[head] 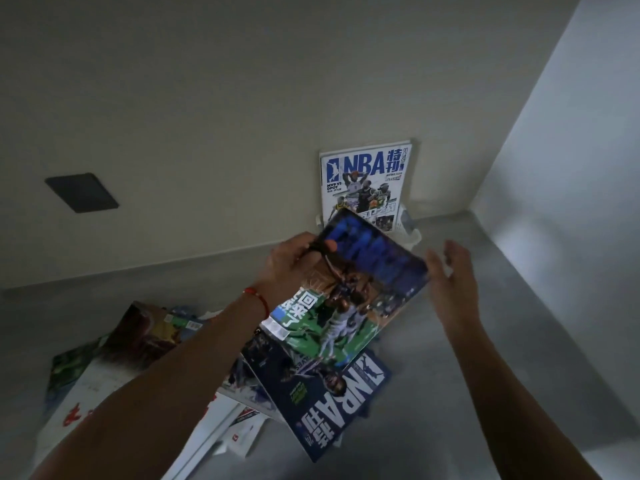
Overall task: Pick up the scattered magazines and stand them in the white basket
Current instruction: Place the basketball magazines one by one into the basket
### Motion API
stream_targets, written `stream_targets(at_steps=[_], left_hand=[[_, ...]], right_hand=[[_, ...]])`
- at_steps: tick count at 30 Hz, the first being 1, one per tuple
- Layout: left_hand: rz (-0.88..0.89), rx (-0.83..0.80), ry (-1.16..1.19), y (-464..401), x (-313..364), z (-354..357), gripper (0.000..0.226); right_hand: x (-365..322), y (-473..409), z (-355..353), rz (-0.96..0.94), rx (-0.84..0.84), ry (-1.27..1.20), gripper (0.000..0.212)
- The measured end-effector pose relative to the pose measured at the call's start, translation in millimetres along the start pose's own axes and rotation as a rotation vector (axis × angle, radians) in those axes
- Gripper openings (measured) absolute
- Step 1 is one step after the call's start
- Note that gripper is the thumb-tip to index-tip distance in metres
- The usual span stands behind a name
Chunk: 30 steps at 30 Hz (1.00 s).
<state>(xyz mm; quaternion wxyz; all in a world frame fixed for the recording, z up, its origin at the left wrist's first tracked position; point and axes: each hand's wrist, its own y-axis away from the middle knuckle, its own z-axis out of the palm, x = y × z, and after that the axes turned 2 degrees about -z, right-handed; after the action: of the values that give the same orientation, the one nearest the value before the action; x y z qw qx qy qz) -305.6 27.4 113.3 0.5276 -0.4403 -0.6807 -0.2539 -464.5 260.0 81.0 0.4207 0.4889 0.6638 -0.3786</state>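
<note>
left hand (289,261) pinches magazine (349,289) | right hand (450,275) spread | basket (410,233) magazine: "NBA" (365,178)

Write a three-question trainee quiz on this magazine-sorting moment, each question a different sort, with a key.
1. True or false: a white NBA magazine already stands upright in the white basket by the wall.
2. Which hand grips the held magazine? A) left hand B) right hand C) neither
3. Fill in: the dark blue NBA magazine lies on the ____, below the held one.

Key
1. True.
2. A; the right hand is open beside the magazine's edge.
3. Floor; it lies among other scattered magazines.
</note>
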Motion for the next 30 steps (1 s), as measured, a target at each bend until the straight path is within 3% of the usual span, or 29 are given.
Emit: stream_targets(at_steps=[1,3,5,10,14,18,23,26,30], left_hand=[[-0.041,0.042,0.09,-6,6,3,0.026],[-0.122,0.11,0.217,-17,13,7,0.039],[-0.181,0.152,0.306,-28,16,12,0.036],[-0.221,0.252,0.403,-55,31,21,0.026],[-0.227,0.349,0.292,-89,43,25,0.023],[-0.227,0.462,0.032,-127,47,25,0.024],[-0.309,0.463,-0.065,-155,34,36,0.021],[-0.399,0.5,0.024,-164,9,41,0.011],[-0.489,0.605,0.122,-170,-9,43,0.025]], right_hand=[[6,-5,-3,0.116,-0.023,-0.118,0.045],[12,-7,1,0.259,-0.251,-0.338,0.033],[15,-7,6,0.146,-0.422,-0.32,0.025],[0,-68,1,-0.209,-0.225,-0.09,0.004],[-36,-137,-4,-0.458,-0.157,0.016,0.006],[-55,-191,-1,-0.524,-0.149,0.031,0.008],[-36,-225,15,-0.505,-0.128,0.065,0.006],[-16,-230,28,-0.474,-0.147,0.042,0.005],[-10,-238,41,-0.465,-0.192,0.026,0.012]])
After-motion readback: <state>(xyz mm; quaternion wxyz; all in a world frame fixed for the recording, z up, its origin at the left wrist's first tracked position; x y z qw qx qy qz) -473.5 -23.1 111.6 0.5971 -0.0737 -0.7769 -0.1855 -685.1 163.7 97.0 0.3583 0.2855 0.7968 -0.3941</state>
